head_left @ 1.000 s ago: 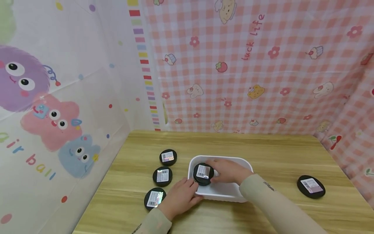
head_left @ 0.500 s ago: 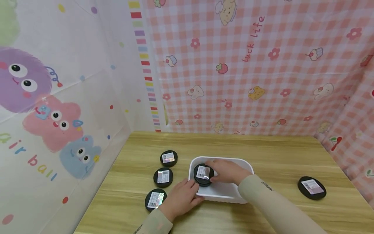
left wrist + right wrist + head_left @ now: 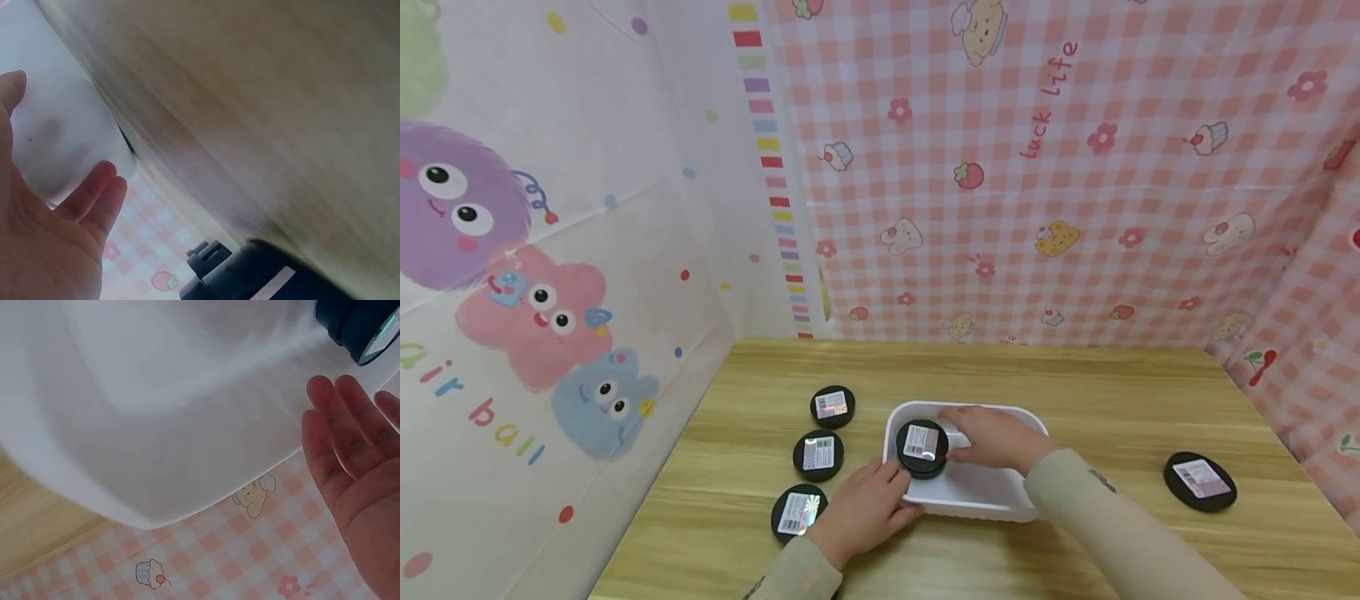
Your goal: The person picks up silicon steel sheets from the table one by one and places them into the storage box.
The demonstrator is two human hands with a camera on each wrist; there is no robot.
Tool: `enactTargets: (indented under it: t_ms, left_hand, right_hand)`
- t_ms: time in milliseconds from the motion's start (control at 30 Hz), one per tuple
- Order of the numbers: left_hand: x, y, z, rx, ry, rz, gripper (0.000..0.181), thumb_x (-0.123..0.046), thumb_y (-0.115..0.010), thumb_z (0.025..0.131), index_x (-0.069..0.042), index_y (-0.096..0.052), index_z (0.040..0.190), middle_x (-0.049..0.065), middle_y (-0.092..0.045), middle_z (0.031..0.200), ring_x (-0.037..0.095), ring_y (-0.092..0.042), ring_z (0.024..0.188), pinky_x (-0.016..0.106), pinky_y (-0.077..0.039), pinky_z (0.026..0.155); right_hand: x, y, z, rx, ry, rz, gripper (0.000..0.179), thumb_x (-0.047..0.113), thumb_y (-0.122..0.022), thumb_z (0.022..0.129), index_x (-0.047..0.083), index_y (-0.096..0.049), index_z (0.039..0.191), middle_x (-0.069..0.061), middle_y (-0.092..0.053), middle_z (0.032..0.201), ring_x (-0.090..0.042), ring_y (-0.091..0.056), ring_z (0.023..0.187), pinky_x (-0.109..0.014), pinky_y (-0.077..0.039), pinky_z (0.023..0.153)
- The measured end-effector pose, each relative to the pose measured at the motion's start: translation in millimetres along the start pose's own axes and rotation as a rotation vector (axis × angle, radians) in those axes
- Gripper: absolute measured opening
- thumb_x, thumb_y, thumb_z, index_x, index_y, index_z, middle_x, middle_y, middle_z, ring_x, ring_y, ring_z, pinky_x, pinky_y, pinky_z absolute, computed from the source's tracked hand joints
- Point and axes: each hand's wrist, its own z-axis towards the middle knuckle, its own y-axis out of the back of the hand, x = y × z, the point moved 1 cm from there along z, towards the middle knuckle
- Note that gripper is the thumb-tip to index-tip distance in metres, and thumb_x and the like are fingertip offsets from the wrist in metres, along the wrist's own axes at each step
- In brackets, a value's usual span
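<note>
In the head view, a white plastic bin (image 3: pixel 992 505) stands on the table. Two flat black round containers are stacked at its left end, the upper container (image 3: pixel 922 443) bearing a white barcode label. My left hand (image 3: pixel 867 507) holds the bin's near left corner, thumb along the front wall and fingers at the rim. My right hand (image 3: pixel 994 438) is inside the bin, just right of the stack. The right wrist view shows its fingers (image 3: pixel 325 394) extended and apart from the stacked containers (image 3: pixel 353 328). The left wrist view shows the bin's outer wall (image 3: pixel 56 112) beside the left hand.
Left of the bin, black round containers form a column: a far one (image 3: pixel 832 407), a middle one (image 3: pixel 818 455) and a near one (image 3: pixel 799 512), partly behind the left hand. Another black container (image 3: pixel 1200 482) lies at the right. Patterned cloths (image 3: pixel 1000 192) hang behind the wooden table (image 3: pixel 1105 375).
My right hand has let go of the upper container and drawn slightly right. The stack stays at the bin's left end, and my left hand keeps its place.
</note>
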Motion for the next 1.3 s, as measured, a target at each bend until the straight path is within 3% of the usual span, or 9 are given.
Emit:
enactTargets:
  t_ms: [200, 433, 800, 1300]
  left_hand:
    - [0.4, -0.5, 0.9, 0.044, 0.022, -0.019, 0.037, -0.055, -0.053, 0.1, -0.019, -0.061, 0.108, -0.005, -0.057, 0.099, 0.014, -0.051, 0.09, 0.031, -0.049, 0.087]
    - [1.7, -3.2, 2.1, 0.064, 0.038, -0.032, 0.038, -0.056, -0.052, 0.1, -0.02, -0.061, 0.108, -0.005, -0.057, 0.1, 0.014, -0.051, 0.091, 0.03, -0.049, 0.086]
    - [-0.6, 0.9, 1.3, 0.077, 0.045, -0.028, 0.038, -0.055, -0.053, 0.1, -0.019, -0.061, 0.109, -0.005, -0.057, 0.1, 0.014, -0.051, 0.092, 0.031, -0.049, 0.09]
    - [-1.7, 1.2, 2.0, 0.079, 0.044, -0.027, 0.038, -0.055, -0.053, 0.1, -0.019, -0.061, 0.108, -0.005, -0.057, 0.1, 0.014, -0.051, 0.091, 0.031, -0.049, 0.089]
  right_hand:
    - [-6, 2, -8.9, -0.037, -0.021, -0.016, 0.062, 0.033, -0.077, 0.088, 0.006, -0.056, 0.141, -0.02, -0.064, 0.131, -0.036, -0.063, 0.12, -0.052, -0.05, 0.101]
    - [-12, 1, -16.0, -0.107, 0.016, -0.067, 0.058, 0.032, -0.077, 0.087, 0.005, -0.059, 0.136, -0.018, -0.065, 0.124, -0.035, -0.064, 0.112, -0.051, -0.051, 0.097]
    - [-21, 0, -28.2, -0.157, 0.006, -0.031, 0.054, 0.029, -0.076, 0.089, 0.002, -0.06, 0.133, -0.018, -0.065, 0.121, -0.035, -0.063, 0.11, -0.053, -0.05, 0.097]
    - [-29, -5, -44.2, -0.158, -0.123, 0.063, 0.052, 0.033, -0.073, 0.092, 0.006, -0.06, 0.134, -0.017, -0.061, 0.13, -0.037, -0.056, 0.122, -0.057, -0.044, 0.105]
